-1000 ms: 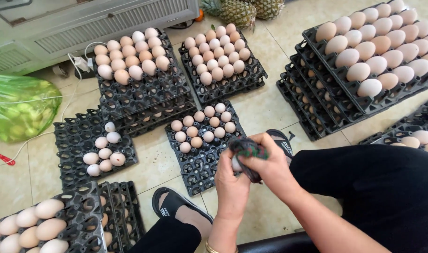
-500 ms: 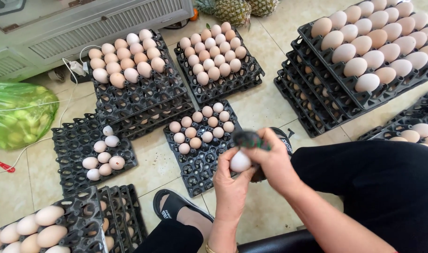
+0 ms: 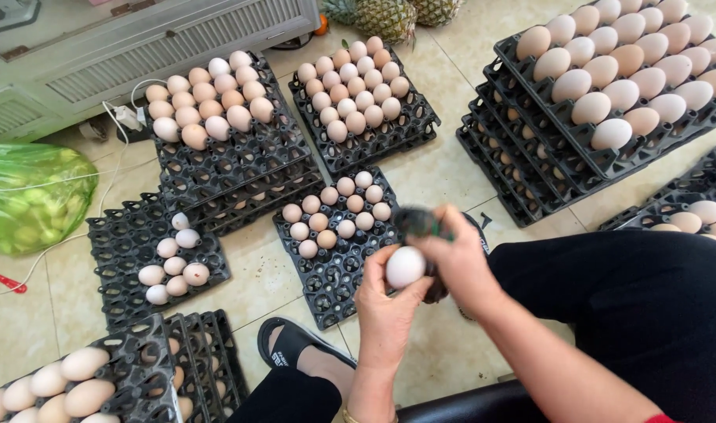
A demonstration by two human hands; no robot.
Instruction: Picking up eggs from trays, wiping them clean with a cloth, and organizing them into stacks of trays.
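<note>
My left hand (image 3: 383,301) holds a pale egg (image 3: 405,266) by its fingertips, just above the near right corner of a black egg tray (image 3: 334,270) on the floor. My right hand (image 3: 456,258) is pressed against the egg and grips a small dark object (image 3: 417,222) whose kind I cannot tell. That tray carries several eggs (image 3: 336,210) in its far half. Both forearms reach out over my dark trousers (image 3: 632,305).
Stacks of black trays with eggs stand behind (image 3: 217,102), (image 3: 358,86) and at the right (image 3: 632,70). A tray with few eggs (image 3: 174,254) lies at the left, another (image 3: 52,384) at the bottom left. A green bag (image 3: 29,192), pineapples (image 3: 385,14), my sandalled foot (image 3: 299,356).
The egg has come into plain view in my left hand, turned toward me. Both hands have dropped slightly and the dark object has shifted behind the egg.
</note>
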